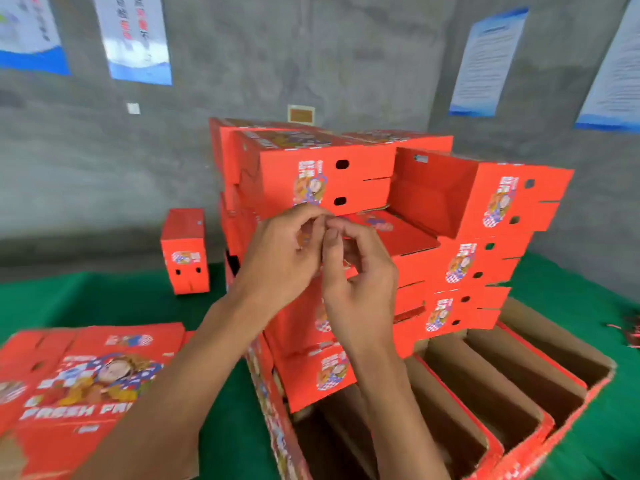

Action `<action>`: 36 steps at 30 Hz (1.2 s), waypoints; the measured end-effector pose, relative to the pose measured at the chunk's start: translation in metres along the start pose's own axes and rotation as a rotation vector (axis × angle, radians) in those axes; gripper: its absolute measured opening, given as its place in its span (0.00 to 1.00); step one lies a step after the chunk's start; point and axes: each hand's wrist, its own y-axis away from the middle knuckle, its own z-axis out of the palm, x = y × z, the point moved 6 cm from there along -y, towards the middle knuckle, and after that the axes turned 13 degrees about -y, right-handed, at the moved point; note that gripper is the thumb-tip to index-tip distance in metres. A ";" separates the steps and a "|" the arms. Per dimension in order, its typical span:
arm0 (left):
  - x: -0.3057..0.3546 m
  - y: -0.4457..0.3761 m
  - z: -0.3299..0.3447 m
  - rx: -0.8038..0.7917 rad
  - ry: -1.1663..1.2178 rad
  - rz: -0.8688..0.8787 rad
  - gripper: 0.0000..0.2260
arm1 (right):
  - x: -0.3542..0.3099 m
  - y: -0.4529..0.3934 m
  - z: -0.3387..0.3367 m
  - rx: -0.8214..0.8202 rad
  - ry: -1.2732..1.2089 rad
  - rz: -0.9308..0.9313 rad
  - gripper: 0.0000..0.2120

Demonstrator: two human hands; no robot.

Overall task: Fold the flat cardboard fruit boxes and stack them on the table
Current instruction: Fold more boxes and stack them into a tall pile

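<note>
My left hand (280, 258) and my right hand (360, 282) meet at their fingertips in mid-view, all fingers curled. A blurred orange spot shows inside the left hand's curl; whether either hand holds something is unclear. Right behind them rises a stack of folded red fruit boxes (460, 265), several layers high, on the green table (104, 299). One box on top (436, 192) lies with its open end towards me. A pile of flat red boxes (86, 386) printed "FRESH FRUIT" lies at the lower left under my left forearm.
One folded red box (185, 251) stands alone at the back left. A row of open boxes with brown insides (502, 386) lies at the lower right. Small red bits (632, 332) lie at the right edge. A grey wall with posters (136, 36) is behind.
</note>
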 end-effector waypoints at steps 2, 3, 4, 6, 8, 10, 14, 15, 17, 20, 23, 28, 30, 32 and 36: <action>-0.037 0.034 -0.039 0.050 -0.084 -0.055 0.09 | 0.003 0.037 0.049 -0.051 -0.106 0.055 0.08; -0.058 0.052 -0.056 0.062 -0.123 -0.090 0.09 | 0.008 0.055 0.073 -0.090 -0.154 0.097 0.07; -0.080 0.069 -0.069 0.058 -0.162 -0.127 0.09 | 0.014 0.073 0.096 -0.134 -0.192 0.142 0.07; -0.127 0.105 -0.092 0.030 -0.242 -0.208 0.09 | 0.028 0.112 0.143 -0.227 -0.229 0.233 0.08; -0.177 0.145 -0.110 -0.018 -0.322 -0.303 0.09 | 0.044 0.154 0.184 -0.318 -0.237 0.316 0.08; -0.228 0.190 -0.127 -0.092 -0.393 -0.408 0.08 | 0.067 0.203 0.222 -0.425 -0.224 0.443 0.08; -0.338 0.299 -0.161 -0.306 -0.541 -0.679 0.15 | 0.138 0.321 0.259 -0.616 -0.049 0.850 0.07; -0.366 0.329 -0.170 -0.388 -0.580 -0.774 0.19 | 0.154 0.351 0.261 -0.666 0.025 0.926 0.10; -0.411 0.381 -0.187 -0.524 -0.647 -0.923 0.26 | 0.177 0.399 0.260 -0.753 0.156 1.031 0.16; -0.450 0.428 -0.205 -0.595 -0.728 -0.974 0.33 | 0.197 0.434 0.254 -0.754 0.269 1.070 0.19; -0.474 0.448 -0.220 -0.635 -0.871 -0.952 0.31 | 0.209 0.440 0.255 -0.658 0.441 1.122 0.23; -0.506 0.448 -0.230 -0.774 -0.960 -0.854 0.35 | 0.220 0.442 0.279 -0.440 0.103 1.442 0.13; -0.513 0.449 -0.233 -0.808 -0.948 -0.839 0.39 | 0.220 0.439 0.281 -0.312 0.032 1.501 0.08; -0.516 0.447 -0.235 -0.810 -0.915 -0.823 0.42 | 0.217 0.434 0.284 -0.264 0.012 1.497 0.07; -0.510 0.436 -0.247 -0.777 -0.881 -0.734 0.41 | 0.199 0.407 0.281 -0.247 -0.009 1.413 0.06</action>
